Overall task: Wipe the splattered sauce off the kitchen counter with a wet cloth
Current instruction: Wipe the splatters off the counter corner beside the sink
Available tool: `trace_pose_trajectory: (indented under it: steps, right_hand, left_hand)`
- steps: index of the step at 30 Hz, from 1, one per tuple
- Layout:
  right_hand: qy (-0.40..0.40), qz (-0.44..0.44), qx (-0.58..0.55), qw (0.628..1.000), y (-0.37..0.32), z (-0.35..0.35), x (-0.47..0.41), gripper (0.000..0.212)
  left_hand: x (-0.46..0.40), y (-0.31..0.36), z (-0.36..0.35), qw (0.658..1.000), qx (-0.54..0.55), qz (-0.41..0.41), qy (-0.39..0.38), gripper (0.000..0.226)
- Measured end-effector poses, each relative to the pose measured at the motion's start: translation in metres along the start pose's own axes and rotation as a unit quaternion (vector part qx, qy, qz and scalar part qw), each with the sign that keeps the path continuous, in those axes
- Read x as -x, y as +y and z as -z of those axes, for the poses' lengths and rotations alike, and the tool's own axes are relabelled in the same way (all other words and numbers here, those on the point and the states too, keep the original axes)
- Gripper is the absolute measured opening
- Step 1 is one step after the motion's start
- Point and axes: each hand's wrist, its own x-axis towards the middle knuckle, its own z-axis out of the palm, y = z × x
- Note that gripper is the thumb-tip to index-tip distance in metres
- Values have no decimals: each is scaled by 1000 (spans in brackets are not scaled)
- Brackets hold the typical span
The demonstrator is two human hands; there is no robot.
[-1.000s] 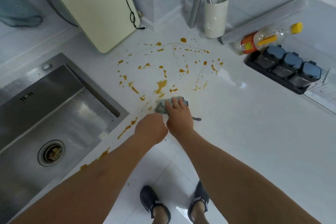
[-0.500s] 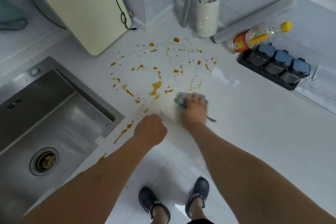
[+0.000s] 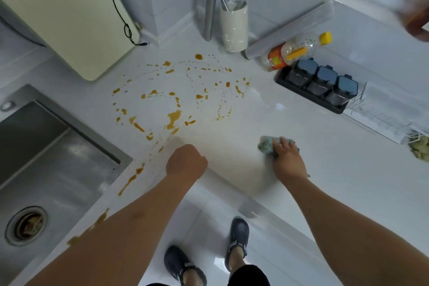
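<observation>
The right hand (image 3: pixel 289 160) lay on a blue-grey cloth (image 3: pixel 267 145), fingers spread flat over it and pressing it onto the white counter (image 3: pixel 325 169), to the right of the spill. The left hand (image 3: pixel 186 161) was curled into a fist holding nothing, resting at the counter's front edge just below the sauce.

Brown-orange sauce (image 3: pixel 173 119) lay in drops and streaks across the middle of the counter, the biggest blotch near its centre, with a further trail (image 3: pixel 130 181) running down along the rim of the steel sink (image 3: pixel 46 169) on the left. Between the two hands the counter showed a faint smear without drops.

At the back stood a pale cutting board (image 3: pixel 69 18) leaning against the wall, a white cup (image 3: pixel 234 28) beside a metal pole (image 3: pixel 210 0), a bottle with a yellow cap (image 3: pixel 294 52) lying on its side, and a black tray holding three dark jars (image 3: pixel 322 82). The person's feet in dark clogs (image 3: pixel 239 237) stood on the tiled floor below.
</observation>
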Motion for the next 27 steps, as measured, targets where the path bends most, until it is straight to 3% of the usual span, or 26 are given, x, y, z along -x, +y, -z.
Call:
trace_pose_trajectory:
  steps: [1,4,5,9,14,17,22,25,27]
  right_hand:
    - [3,-16,1,1000,-10,3,-15,59]
    - [3,3,8,1000,-57,4,-63,62]
    - [0,17,10,1000,-73,3,-76,62]
    - [-17,78,0,997,-132,-1,-108,61]
    - [-43,257,16,965,-169,-28,-69,63]
    - [-76,359,49,929,-132,-27,-59,64]
    - [-18,251,52,966,-60,6,-121,64]
    - [-15,183,60,981,-90,13,-136,65]
    - [-24,189,52,980,-126,6,-128,65]
  left_hand:
    - [-1,1,-1,1000,4,7,3,24]
    - [-7,6,-6,999,2,49,8,72]
    - [-9,9,-7,998,5,61,7,76]
    - [-19,13,-16,997,-24,72,14,50]
    - [-21,24,-17,990,-106,85,27,59]
    - [-19,34,-19,986,-130,102,31,56]
    - [-20,36,-16,986,-104,130,18,50]
    - [-20,33,-18,986,-98,136,19,46]
    - [-22,32,-19,986,-108,127,25,46]
